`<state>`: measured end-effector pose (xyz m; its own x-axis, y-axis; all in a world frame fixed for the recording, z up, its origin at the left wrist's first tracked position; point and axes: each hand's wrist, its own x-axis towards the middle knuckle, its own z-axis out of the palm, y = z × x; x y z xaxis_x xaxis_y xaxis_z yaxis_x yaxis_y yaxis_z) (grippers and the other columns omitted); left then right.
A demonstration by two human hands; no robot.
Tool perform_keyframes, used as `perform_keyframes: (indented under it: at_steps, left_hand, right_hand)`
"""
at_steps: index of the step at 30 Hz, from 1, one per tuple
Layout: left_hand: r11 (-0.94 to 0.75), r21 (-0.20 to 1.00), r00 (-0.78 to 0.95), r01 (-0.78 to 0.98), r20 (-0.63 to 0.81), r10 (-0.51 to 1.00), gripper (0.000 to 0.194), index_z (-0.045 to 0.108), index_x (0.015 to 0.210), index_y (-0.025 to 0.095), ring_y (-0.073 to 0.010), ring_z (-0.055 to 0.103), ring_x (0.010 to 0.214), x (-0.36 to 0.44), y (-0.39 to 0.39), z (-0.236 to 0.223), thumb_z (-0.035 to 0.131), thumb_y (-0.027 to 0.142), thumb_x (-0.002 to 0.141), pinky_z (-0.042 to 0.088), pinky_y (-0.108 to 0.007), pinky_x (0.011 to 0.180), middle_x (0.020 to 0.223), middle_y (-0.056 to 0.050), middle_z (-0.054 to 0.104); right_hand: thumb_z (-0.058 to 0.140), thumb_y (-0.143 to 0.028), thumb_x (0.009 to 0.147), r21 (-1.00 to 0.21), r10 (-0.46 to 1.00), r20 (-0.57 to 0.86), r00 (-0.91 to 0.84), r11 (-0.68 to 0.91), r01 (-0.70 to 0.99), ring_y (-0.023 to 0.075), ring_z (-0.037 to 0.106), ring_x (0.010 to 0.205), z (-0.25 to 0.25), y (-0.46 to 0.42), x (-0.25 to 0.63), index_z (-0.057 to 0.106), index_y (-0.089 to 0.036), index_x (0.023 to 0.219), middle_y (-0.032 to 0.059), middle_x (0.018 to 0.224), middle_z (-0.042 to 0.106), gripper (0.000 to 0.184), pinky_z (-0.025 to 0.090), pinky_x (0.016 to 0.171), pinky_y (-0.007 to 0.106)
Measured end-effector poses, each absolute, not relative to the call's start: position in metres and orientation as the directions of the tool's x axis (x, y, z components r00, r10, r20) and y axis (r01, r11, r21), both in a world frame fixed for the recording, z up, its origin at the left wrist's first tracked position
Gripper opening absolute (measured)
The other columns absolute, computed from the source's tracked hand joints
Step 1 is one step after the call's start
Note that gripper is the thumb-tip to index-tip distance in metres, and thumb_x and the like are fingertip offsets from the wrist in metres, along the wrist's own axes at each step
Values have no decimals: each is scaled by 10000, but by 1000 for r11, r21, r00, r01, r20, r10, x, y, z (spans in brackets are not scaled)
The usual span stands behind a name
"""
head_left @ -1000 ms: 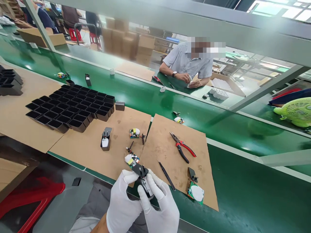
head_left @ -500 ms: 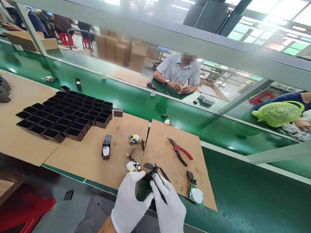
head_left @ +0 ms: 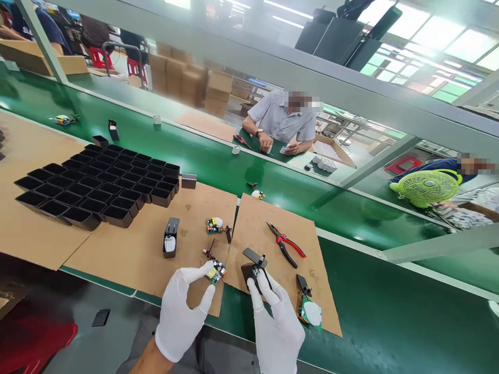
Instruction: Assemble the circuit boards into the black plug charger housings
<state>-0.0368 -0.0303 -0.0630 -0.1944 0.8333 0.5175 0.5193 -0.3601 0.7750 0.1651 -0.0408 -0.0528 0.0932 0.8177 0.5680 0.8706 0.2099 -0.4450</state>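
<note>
Both my hands wear white gloves. My right hand (head_left: 276,319) grips a black charger housing (head_left: 249,272) with a plug cover (head_left: 255,256) and small board poking out, resting it on the right cardboard sheet (head_left: 273,231). My left hand (head_left: 181,314) has its thumb and fingers closing on a small circuit board (head_left: 215,271) with a white part, lying at the edge of the left cardboard sheet (head_left: 136,249). Black tweezers lie partly hidden under my right hand.
Red-handled pliers (head_left: 284,244), another board with a white disc (head_left: 312,312), a black housing holding a white part (head_left: 170,238), a further board (head_left: 214,225) and a block of black shells (head_left: 97,184) lie on the cardboard. Beyond the green belt (head_left: 218,156) a person (head_left: 278,122) works; a green fan (head_left: 427,187) stands right.
My hands have parted: the right carried the black housing onto the right cardboard sheet, and the left let go of it and reached to the small circuit board. The camera tilted up slightly.
</note>
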Motion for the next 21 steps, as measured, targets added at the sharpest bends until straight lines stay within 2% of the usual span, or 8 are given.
perform_keyframes:
  at_steps: [5, 11, 16, 19, 21]
  left_hand:
    - [-363, 769, -201, 526, 528, 825, 235, 634, 1201, 225, -216, 720, 956, -39, -31, -61, 670, 223, 969, 624, -364, 879, 1032, -49, 729]
    - [-352, 775, -202, 525, 515, 833, 238, 635, 1205, 234, -211, 721, 957, -39, -31, -60, 667, 214, 970, 620, -358, 886, 1041, -44, 734]
    - [-351, 774, -200, 527, 515, 834, 253, 631, 1227, 237, -216, 722, 966, -38, -32, -62, 663, 212, 978, 615, -366, 890, 1058, -50, 740]
    - [-356, 772, -200, 527, 519, 831, 226, 635, 1204, 239, -213, 724, 947, -39, -32, -62, 656, 216, 980, 614, -359, 877, 1044, -45, 744]
    - [-359, 770, -197, 528, 522, 830, 213, 639, 1191, 238, -214, 724, 940, -40, -32, -63, 658, 221, 979, 612, -357, 871, 1033, -43, 743]
  right_hand:
    - [683, -304, 1000, -481, 842, 528, 112, 188, 856, 207, 777, 1101, -51, -39, 158, 772, -276, 1266, 41, 1232, 794, 281, 609, 1026, 306]
    - [684, -268, 991, -613, 833, 519, 193, 206, 763, 196, 762, 1116, -44, -43, 159, 763, -256, 1275, 55, 1264, 780, 295, 559, 1123, 339]
    - [777, -389, 912, -763, 887, 349, 301, 83, 641, 227, 767, 1102, -57, -40, 156, 833, -290, 1133, 37, 1179, 807, 249, 575, 1089, 353]
    - [746, -462, 937, -882, 884, 224, 411, 5, 471, 245, 787, 1041, -54, -48, 156, 819, -242, 1147, 74, 1159, 814, 313, 653, 932, 343]
    - [617, -517, 1017, -947, 892, 114, 438, -36, 319, 247, 798, 1027, -50, -54, 156, 775, -225, 1234, 100, 1198, 807, 397, 682, 827, 349]
